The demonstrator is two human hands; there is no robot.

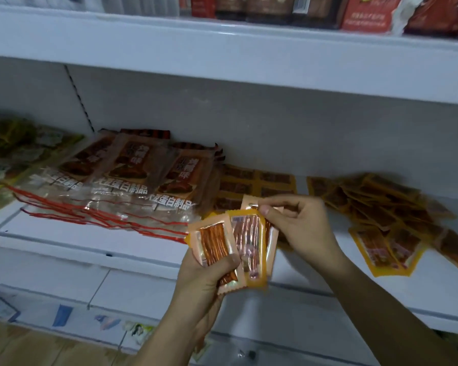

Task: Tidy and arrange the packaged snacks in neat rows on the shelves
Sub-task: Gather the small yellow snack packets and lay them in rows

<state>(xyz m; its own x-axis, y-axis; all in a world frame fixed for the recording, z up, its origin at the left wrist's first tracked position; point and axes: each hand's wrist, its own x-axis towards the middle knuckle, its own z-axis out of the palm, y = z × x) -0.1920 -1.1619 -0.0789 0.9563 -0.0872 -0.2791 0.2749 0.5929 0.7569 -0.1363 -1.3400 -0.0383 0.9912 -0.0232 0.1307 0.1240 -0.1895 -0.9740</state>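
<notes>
A fan of small snack packets (238, 247) is gripped in the left hand (209, 273) before the shelf (90, 244), while its rearmost packet's top edge is pinched by the right hand (299, 223). Gathering is judged underway. Squaring and laying beside the flat row (257, 183) are called for next.

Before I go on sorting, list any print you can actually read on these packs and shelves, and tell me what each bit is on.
"大豆蛋白制品": white print on the large clear-fronted brown snack bags lying on the white middle shelf, repeated across them.
Dark characters on those bags: too blurred.
Small orange sachets in the left hand, one pinched by the right hand: print unreadable.
Loose orange sachet pile: unreadable.
Red boxes on the top shelf: white text too blurred.
</notes>
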